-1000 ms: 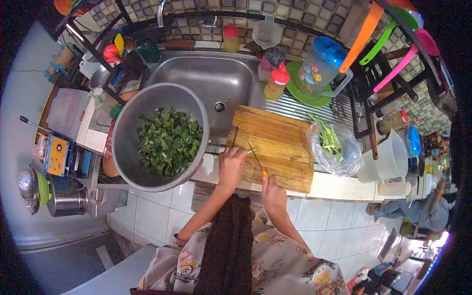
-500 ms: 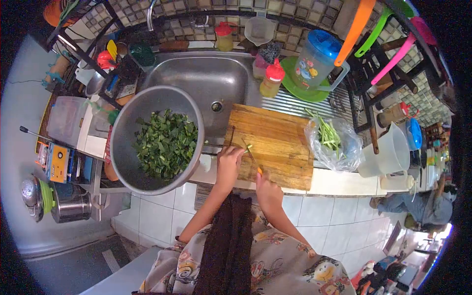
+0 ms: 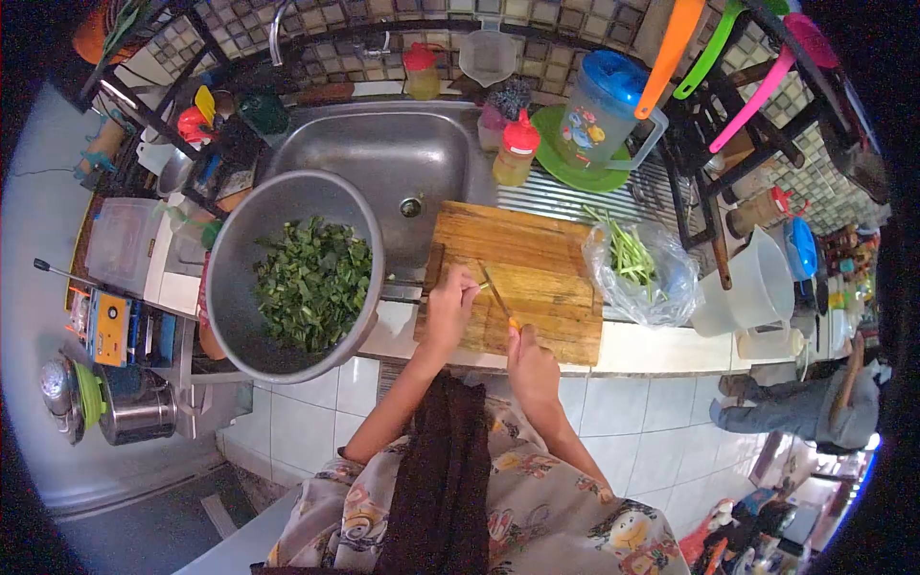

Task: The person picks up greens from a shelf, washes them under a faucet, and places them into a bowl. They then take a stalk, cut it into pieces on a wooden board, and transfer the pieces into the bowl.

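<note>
My left hand (image 3: 450,305) is closed in a pinch on a short pale-green stem (image 3: 483,285) over the wooden cutting board (image 3: 537,251). In my right hand (image 3: 532,366) is a knife (image 3: 515,323), gripped by its orange handle. Its narrow blade slants up and left over the board, close to the stem and my left fingertips. To the left, a large grey basin (image 3: 218,278) holds chopped green leaves (image 3: 316,278). On the board's right side, a clear plastic bag (image 3: 676,287) has long green stems (image 3: 628,251) sticking out.
Behind the board and basin lies the steel sink (image 3: 383,144). A sauce bottle with a red cap (image 3: 518,153) and a lidded jug (image 3: 599,110) on a green plate (image 3: 551,144) stand behind the board. Ladles hang upper right. Another person (image 3: 815,407) is at the far right.
My right hand and the knife have shifted slightly right relative to the board. My left hand keeps hold of the stem. The whole view has moved a little, and the other person stands differently.
</note>
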Motion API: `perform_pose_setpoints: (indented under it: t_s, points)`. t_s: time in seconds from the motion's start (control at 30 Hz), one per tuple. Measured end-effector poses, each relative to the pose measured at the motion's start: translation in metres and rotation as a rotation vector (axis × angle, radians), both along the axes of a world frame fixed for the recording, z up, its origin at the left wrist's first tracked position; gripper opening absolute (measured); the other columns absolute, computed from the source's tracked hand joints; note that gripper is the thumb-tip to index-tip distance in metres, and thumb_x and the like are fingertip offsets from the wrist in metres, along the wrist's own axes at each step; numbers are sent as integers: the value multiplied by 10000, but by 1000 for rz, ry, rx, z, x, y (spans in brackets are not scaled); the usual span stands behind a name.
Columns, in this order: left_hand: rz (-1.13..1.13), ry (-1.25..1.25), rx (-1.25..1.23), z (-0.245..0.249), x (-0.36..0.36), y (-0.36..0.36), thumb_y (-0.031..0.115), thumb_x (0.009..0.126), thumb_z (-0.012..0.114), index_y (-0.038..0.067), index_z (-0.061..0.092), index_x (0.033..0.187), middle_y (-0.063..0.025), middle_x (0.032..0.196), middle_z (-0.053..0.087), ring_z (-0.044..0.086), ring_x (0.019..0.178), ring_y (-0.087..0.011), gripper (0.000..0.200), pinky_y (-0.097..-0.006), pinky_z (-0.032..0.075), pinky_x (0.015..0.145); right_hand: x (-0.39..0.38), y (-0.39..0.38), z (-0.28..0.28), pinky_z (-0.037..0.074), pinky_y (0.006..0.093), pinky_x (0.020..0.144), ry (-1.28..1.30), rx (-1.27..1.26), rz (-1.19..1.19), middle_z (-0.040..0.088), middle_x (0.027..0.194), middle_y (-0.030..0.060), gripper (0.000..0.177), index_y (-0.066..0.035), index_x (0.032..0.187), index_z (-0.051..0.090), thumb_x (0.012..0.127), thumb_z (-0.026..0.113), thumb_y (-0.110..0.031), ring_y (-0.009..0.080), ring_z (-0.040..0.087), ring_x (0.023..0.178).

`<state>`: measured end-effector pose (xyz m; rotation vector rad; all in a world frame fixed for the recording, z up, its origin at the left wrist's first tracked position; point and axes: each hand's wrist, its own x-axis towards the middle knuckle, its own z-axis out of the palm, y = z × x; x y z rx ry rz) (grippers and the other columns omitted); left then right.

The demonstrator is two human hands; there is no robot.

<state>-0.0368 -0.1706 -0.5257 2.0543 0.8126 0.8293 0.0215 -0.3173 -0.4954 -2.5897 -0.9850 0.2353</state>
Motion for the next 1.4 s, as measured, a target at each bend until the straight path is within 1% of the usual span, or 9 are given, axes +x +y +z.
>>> perform_pose_setpoints:
  t_s: [0.03, 0.13, 0.23, 0.53, 0.6, 0.8, 0.97, 1.03, 1.4]
  points:
    - [15, -13, -59, 0, -1, 0, -8, 756, 631, 28, 455, 954, -123, 791, 638, 646, 742, -252, 268, -323, 493, 630, -1, 0, 1, 483, 472, 435, 3, -3, -2, 569, 526, 175, 300, -79, 884, 515, 915, 421, -362, 374, 593, 498]
    - [10, -60, -88, -3, 1, 1, -30, 775, 604, 9, 429, 968, -152, 753, 617, 644, 702, -279, 264, -340, 490, 573, -3, 1, -1, 484, 479, 440, 24, -27, 5, 571, 528, 177, 310, -77, 888, 514, 911, 426, -373, 377, 592, 496]
    - [17, -25, -92, -1, 1, 1, -37, 772, 601, 9, 429, 950, -150, 738, 620, 645, 703, -275, 251, -339, 491, 580, -4, 2, -7, 485, 480, 441, -69, -63, 2, 574, 530, 172, 313, -77, 890, 517, 908, 430, -377, 372, 595, 497]
    - [41, 17, -88, 2, 1, 1, -41, 770, 598, 14, 425, 949, -152, 755, 633, 652, 730, -283, 255, -352, 496, 594, -10, -3, -4, 499, 469, 459, -25, -75, -18, 587, 536, 156, 305, -92, 939, 537, 906, 432, -376, 357, 615, 522]
    - [42, 8, -86, 2, 2, 1, -37, 768, 604, 15, 422, 949, -150, 753, 634, 651, 725, -283, 262, -350, 496, 594, -11, -13, 5, 500, 462, 461, 65, -180, -30, 589, 541, 159, 307, -89, 941, 544, 912, 418, -368, 360, 616, 525]
    - [23, 2, -58, -2, 1, 3, -20, 761, 622, 20, 413, 943, -146, 738, 633, 650, 699, -277, 280, -342, 495, 587, 5, -14, 19, 499, 474, 483, 95, -69, 26, 584, 548, 185, 339, -68, 916, 540, 927, 379, -366, 376, 611, 534]
    - [27, 3, -57, 1, 0, 3, -18, 761, 625, 29, 413, 935, -142, 729, 632, 649, 679, -268, 279, -338, 494, 577, 1, -11, 22, 496, 485, 488, 119, -92, 32, 584, 558, 195, 345, -59, 902, 525, 931, 369, -365, 385, 611, 547]
    - [19, 35, -57, 0, 0, 4, -16, 736, 661, 38, 392, 926, -105, 744, 653, 662, 710, -217, 333, -297, 481, 587, -1, -10, 19, 496, 486, 490, 111, -107, 41, 586, 563, 196, 342, -59, 902, 521, 931, 368, -363, 386, 611, 551]
    - [-1, 52, -118, 2, 0, 7, 2, 761, 642, 26, 396, 935, -111, 755, 657, 654, 693, -195, 303, -295, 476, 603, -8, 1, -3, 505, 447, 454, 9, -111, 14, 598, 561, 165, 319, -80, 917, 522, 902, 439, -387, 347, 619, 521]
